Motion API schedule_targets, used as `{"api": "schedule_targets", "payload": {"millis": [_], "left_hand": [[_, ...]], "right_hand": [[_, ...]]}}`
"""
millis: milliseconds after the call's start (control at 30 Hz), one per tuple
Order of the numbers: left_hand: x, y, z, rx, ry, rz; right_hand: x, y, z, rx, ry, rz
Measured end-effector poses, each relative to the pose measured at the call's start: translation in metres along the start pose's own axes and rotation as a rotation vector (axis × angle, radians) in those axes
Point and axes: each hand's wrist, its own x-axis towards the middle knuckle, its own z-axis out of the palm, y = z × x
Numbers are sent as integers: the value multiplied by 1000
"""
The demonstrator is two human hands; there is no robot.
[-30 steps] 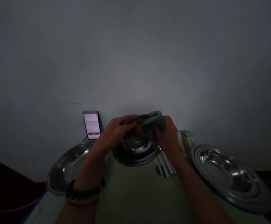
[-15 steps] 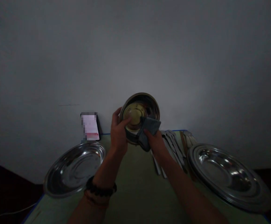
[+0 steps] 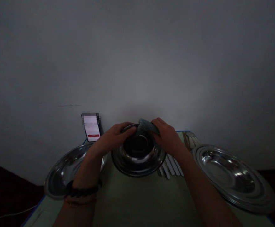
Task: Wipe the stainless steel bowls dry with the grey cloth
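Left hand (image 3: 114, 136) around metal bowl (image 3: 137, 169), right hand (image 3: 167, 135) around grey cloth (image 3: 147, 126) at its rim, phone screen (image 3: 92, 130) illegible.

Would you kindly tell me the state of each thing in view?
Metal bowl: held by the left hand at its far rim
Cloth: bunched in the right hand, over the rim
Phone: leaning against the wall, screen lit
Left metal basin: open side up
Right metal basins: stacked, open side up
Metal utensils: partly hidden
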Motion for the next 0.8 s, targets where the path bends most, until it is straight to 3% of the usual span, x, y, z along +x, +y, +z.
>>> {"api": "schedule_targets", "payload": {"millis": [233, 433, 500, 667, 733, 800], "left_hand": [[-10, 42, 6, 359, 82, 37], [-16, 48, 1, 276, 190, 88], [-17, 49, -2, 246, 317, 99], [-16, 57, 8, 151, 842, 139], [-12, 54, 17, 75, 947, 150], [-6, 46, 21, 13, 964, 121]], "right_hand": [[0, -8, -1, -86, 197, 100], [0, 0, 9, 31, 360, 141], [1, 3, 12, 93, 430, 241], [3, -5, 26, 463, 489, 547], [2, -9, 37, 652, 438, 624], [1, -9, 46, 772, 389, 687]]}}
